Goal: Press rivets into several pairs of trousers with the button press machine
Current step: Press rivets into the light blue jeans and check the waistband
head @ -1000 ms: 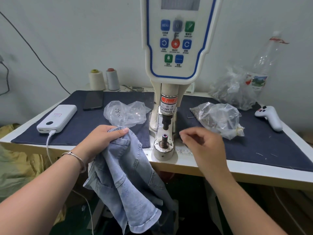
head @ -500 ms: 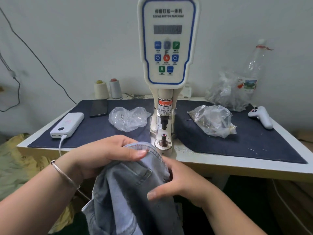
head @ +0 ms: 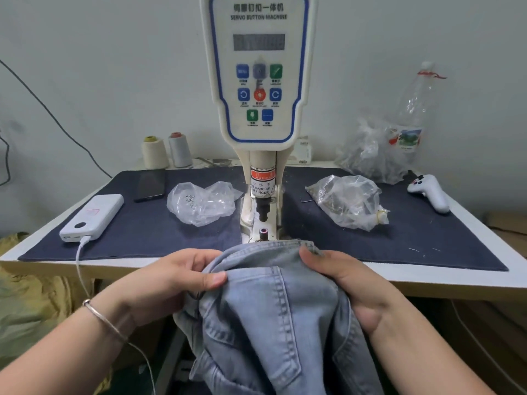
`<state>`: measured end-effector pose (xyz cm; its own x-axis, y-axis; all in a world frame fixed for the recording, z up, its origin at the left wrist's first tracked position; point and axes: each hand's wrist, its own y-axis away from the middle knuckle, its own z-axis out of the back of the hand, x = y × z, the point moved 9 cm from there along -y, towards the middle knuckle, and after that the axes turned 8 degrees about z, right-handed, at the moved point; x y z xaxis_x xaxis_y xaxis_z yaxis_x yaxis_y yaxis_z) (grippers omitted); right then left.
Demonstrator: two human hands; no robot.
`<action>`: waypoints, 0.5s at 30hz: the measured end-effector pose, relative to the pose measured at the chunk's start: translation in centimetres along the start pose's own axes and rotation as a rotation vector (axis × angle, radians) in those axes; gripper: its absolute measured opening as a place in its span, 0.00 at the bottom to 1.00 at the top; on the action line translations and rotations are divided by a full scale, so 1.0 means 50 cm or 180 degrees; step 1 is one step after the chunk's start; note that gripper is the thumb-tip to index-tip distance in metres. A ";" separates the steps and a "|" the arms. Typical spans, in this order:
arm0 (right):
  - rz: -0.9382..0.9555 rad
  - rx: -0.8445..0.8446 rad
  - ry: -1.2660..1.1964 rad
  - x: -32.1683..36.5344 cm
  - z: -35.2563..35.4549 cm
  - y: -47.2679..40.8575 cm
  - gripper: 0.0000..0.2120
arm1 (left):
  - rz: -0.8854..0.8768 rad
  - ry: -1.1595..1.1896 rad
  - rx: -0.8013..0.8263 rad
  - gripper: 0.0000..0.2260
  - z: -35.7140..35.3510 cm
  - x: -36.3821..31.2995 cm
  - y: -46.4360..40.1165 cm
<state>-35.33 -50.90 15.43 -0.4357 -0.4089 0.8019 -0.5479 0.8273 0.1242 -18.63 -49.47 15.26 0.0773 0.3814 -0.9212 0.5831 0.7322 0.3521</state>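
A pair of light blue denim trousers (head: 273, 303) hangs over the table's front edge, waistband uppermost, just in front of the button press machine (head: 258, 81). My left hand (head: 171, 277) grips the left side of the waistband, thumb on top of the cloth. My right hand (head: 342, 277) grips the right side, fingers curled over the band. The machine's lower die (head: 263, 232) stands bare just behind the waistband, with the black punch (head: 261, 209) above it. Two clear bags of rivet parts lie left (head: 199, 203) and right (head: 348, 201) of the machine.
A dark blue cloth (head: 142, 223) covers the white table. On it lie a white power bank (head: 94, 215) with cable, a black phone (head: 151, 185) and a white controller (head: 429, 192). Two thread cones (head: 168, 151), another plastic bag (head: 368, 155) and a bottle (head: 413, 109) stand at the back.
My right hand came back from the die and took hold of the trousers. Both hands have raised the waistband and spread it just in front of the lower die.
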 end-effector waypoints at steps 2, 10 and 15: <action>0.0035 -0.0406 0.0161 0.012 0.020 -0.023 0.19 | -0.0188 0.0290 -0.0290 0.26 0.016 0.003 -0.022; 0.0477 -0.1389 0.1371 0.060 0.071 -0.111 0.16 | -0.0120 0.0278 -0.2136 0.14 0.121 -0.019 -0.086; 0.0844 -0.1362 0.1626 0.106 0.071 -0.146 0.11 | -0.0424 -0.0155 -0.2508 0.21 0.160 -0.076 -0.105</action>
<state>-36.15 -60.48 16.71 -0.0692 -0.0285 0.9972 -0.0962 0.9951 0.0217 -15.49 -59.28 15.59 0.0931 0.2510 -0.9635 -0.1517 0.9600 0.2355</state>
